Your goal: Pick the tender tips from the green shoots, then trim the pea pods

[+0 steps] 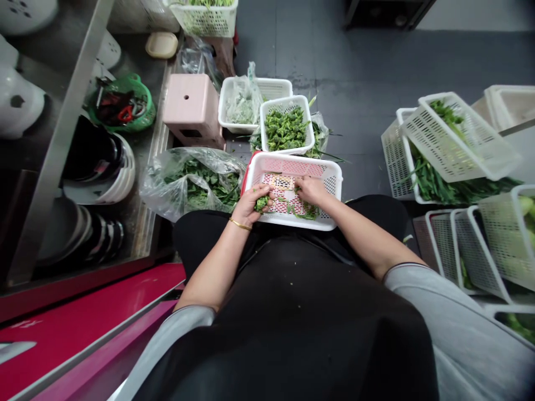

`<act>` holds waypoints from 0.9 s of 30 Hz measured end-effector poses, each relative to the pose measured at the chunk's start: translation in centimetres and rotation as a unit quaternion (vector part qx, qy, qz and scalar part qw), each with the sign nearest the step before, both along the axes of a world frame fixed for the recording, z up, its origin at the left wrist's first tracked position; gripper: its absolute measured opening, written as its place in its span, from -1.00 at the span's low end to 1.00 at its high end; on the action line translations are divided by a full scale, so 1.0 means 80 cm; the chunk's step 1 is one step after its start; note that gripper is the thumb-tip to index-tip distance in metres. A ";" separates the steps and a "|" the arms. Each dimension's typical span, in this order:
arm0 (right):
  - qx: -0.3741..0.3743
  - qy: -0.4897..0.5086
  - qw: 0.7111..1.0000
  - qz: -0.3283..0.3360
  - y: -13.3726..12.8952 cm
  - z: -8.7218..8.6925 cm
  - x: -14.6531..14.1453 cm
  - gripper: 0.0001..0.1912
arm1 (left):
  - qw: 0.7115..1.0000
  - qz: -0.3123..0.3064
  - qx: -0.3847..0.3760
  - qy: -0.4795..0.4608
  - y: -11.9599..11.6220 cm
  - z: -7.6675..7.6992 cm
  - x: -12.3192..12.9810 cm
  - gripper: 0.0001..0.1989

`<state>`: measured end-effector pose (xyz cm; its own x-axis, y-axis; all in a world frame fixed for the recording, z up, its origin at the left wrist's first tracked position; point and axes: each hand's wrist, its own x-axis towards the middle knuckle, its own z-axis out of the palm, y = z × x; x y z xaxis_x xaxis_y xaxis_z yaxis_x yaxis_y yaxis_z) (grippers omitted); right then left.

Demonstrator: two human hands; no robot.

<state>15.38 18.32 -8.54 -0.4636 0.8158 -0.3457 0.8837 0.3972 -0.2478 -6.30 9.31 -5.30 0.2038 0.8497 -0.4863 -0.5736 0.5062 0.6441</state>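
A white slotted plastic basket (292, 223) sits in front of my lap, with a few green scraps on its bottom. At its left side my left hand (247, 205) is closed around a small bunch of green vegetable tops (262, 204). Over the right part of the basket, my right hand (311, 190) has its fingers pinched together near a bit of green (297, 189). Leafy scraps (308, 211) lie below that hand. Just beyond stands a smaller white basket (310, 136) heaped with green vegetable tops (286, 128).
To the left are a clear bag of leafy greens (204, 184), a pink stool (190, 106) and a metal shelf (67, 128) with stacked bowls. A white basket holding a plastic bag (242, 100) stands farther back. Stacked vegetable baskets (455, 145) line the right side.
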 end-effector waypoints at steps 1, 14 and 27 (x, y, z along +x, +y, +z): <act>-0.009 0.017 1.000 -0.009 -0.004 0.005 -0.003 -0.75 | 1.000 -0.004 -0.002 0.008 0.000 0.000 0.002 -0.65; -0.029 0.061 0.990 -0.121 0.027 0.025 -0.009 -0.72 | 1.000 0.006 0.003 -0.010 0.004 0.000 0.011 -0.71; -0.108 0.298 0.948 0.040 -0.019 0.088 -0.039 -0.83 | 1.000 0.013 0.022 0.012 0.008 -0.004 0.025 -0.58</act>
